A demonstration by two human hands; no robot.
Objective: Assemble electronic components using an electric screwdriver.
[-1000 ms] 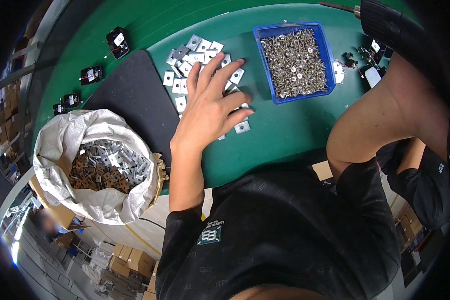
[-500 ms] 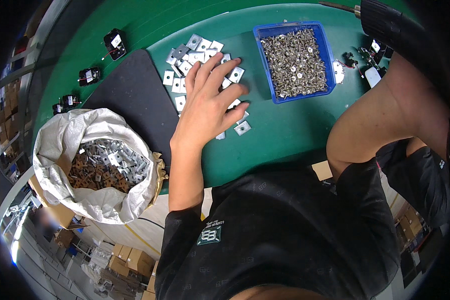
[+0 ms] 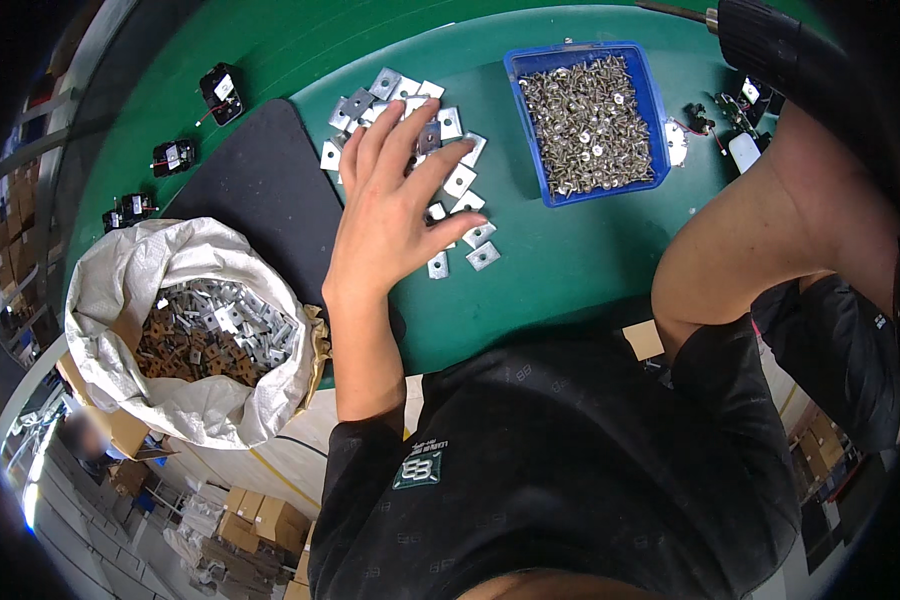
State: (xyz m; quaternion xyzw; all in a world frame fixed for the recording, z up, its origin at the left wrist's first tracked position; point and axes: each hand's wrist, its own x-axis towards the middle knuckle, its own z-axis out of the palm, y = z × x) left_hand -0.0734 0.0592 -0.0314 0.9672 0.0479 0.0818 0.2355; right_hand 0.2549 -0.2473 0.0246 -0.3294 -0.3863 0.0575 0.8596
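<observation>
My left hand (image 3: 380, 225) lies over a loose spread of flat silver metal plates with holes (image 3: 459, 180) on the green table. Its fingers are spread and the fingertips touch or hover just above the plates; some plates are hidden beneath them. My right arm (image 3: 780, 220) reaches up along the right side, and the hand at its end is out of sight. Close to that arm, at the top right corner, is a black power screwdriver (image 3: 770, 45) with a long metal bit.
A blue bin (image 3: 660, 150) full of screws stands right of the plates. At the left, a white woven sack (image 3: 100, 300) holds silver and rusty-brown metal pieces beside a black mat (image 3: 260, 190). Small black wired units (image 3: 222, 93) line the far left; more parts (image 3: 745, 150) lie at the right.
My left hand has shifted slightly left, and a few plates under the fingers have slid, uncovering more of them to its right. The bin and the sack are about where they were.
</observation>
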